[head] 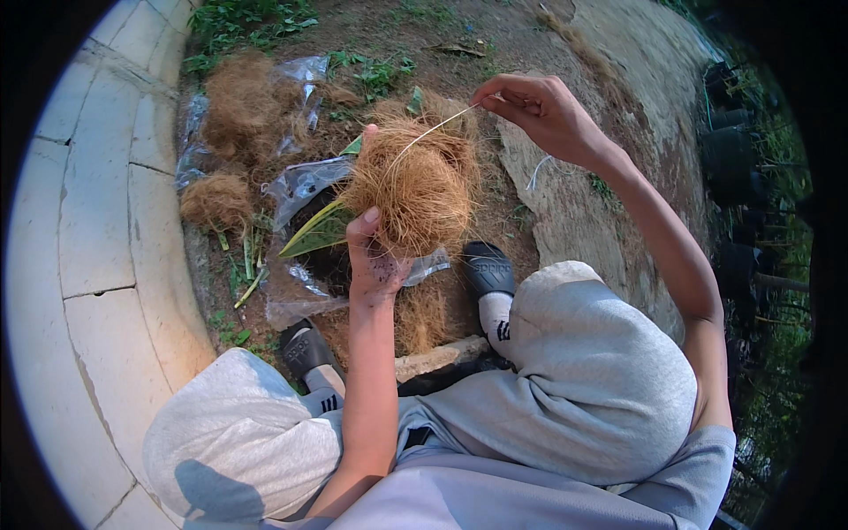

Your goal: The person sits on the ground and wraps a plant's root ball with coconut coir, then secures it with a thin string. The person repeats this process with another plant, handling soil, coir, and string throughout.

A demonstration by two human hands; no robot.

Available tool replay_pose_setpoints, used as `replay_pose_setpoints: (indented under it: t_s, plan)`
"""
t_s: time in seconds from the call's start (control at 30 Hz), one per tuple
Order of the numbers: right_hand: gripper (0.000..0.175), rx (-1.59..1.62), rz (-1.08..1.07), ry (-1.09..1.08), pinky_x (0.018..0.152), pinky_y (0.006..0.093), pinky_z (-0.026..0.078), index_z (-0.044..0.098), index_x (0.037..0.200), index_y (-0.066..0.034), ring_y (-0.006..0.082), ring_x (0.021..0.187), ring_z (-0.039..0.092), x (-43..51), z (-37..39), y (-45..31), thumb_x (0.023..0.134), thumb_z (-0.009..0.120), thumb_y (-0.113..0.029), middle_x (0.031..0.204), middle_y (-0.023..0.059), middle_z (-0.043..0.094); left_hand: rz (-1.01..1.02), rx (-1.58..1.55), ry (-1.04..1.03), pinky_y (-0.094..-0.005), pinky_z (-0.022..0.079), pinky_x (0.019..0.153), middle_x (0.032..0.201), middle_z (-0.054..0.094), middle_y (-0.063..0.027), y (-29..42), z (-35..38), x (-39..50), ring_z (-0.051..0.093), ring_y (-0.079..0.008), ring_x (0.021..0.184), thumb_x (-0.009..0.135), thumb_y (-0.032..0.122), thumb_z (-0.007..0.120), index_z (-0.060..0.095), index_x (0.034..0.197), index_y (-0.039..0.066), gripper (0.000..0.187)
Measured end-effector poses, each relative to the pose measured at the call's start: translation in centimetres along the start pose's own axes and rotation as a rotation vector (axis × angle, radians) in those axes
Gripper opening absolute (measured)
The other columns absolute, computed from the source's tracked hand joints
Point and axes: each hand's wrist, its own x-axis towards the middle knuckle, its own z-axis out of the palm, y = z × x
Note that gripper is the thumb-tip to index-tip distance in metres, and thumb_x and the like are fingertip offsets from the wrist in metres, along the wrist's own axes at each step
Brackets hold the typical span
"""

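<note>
My left hand grips a ball of brown coconut fibre from its near left side. Dark soil clings to that palm and wrist. From the ball's left side stick out green leaves with a yellow edge, like those of a snake plant. Up to the right, my right hand pinches the end of a thin white string between thumb and fingertips. The string runs taut-looking down to the left across the top of the fibre. Its other end is lost among the strands.
Under the ball lies a clear plastic bag with dark soil. Loose coconut fibre and cut green stems lie to the left. Stone paving borders the left; black pots stand far right. Another white string lies on the ground.
</note>
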Motion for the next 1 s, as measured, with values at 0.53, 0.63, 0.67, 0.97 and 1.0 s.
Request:
replay_pose_setpoints:
  t_s: [0.53, 0.63, 0.67, 0.97, 1.0]
  plan:
    - [0.02, 0.088, 0.224, -0.134, 0.073, 0.0385, 0.056, 0.075, 0.121, -0.0042, 0.0167, 0.078, 0.072, -3.8, 5.4, 6.6, 0.113, 0.062, -0.018, 0.098, 0.0108, 0.082, 0.312, -0.321, 0.026, -0.0539, 0.033, 0.134, 0.163, 0.054, -0.0168, -0.2, 1.1, 1.8, 0.05, -0.0355, 0.152, 0.096, 0.046, 0.076, 0.052, 0.159, 0.004, 0.079]
    - [0.021, 0.08, 0.149, -0.266, 0.079, 0.0457, 0.061, 0.074, 0.121, -0.0044, 0.0296, 0.086, 0.078, -5.7, 7.7, 3.5, 0.111, 0.06, -0.016, 0.097, 0.0143, 0.081, 0.421, -0.154, 0.122, -0.055, 0.035, 0.133, 0.164, 0.053, -0.0176, 0.4, 1.3, 2.1, 0.051, -0.0364, 0.152, 0.098, 0.041, 0.075, 0.047, 0.162, 0.002, 0.079]
    - [0.021, 0.076, 0.129, -0.311, 0.081, 0.0481, 0.062, 0.074, 0.121, -0.0045, 0.034, 0.088, 0.08, -6.3, 8.5, 2.1, 0.11, 0.06, -0.016, 0.097, 0.0155, 0.081, 0.412, -0.166, 0.15, -0.0547, 0.035, 0.134, 0.163, 0.052, -0.0173, 0.4, 1.4, 2.1, 0.051, -0.036, 0.152, 0.099, 0.04, 0.074, 0.047, 0.161, 0.003, 0.078]
    - [0.022, -0.142, 0.004, -0.62, 0.067, 0.053, 0.06, 0.071, 0.122, -0.0043, 0.0409, 0.076, 0.076, -7.8, 12.2, -8.4, 0.105, 0.063, -0.017, 0.087, 0.0195, 0.077, 0.319, 0.105, 0.454, -0.0466, 0.049, 0.118, 0.153, 0.057, -0.0098, -1.7, -0.2, 3.2, 0.057, -0.0272, 0.142, 0.102, 0.037, 0.075, 0.052, 0.154, 0.005, 0.065]
    - [0.02, -0.133, -0.02, -0.604, 0.066, 0.0526, 0.06, 0.07, 0.118, -0.0036, 0.0407, 0.075, 0.075, -7.4, 11.8, -8.8, 0.105, 0.064, -0.017, 0.086, 0.0189, 0.076, 0.299, 0.127, 0.462, -0.0456, 0.049, 0.118, 0.152, 0.058, -0.0095, -2.0, -0.6, 3.2, 0.058, -0.0263, 0.141, 0.102, 0.036, 0.075, 0.052, 0.154, 0.005, 0.065]
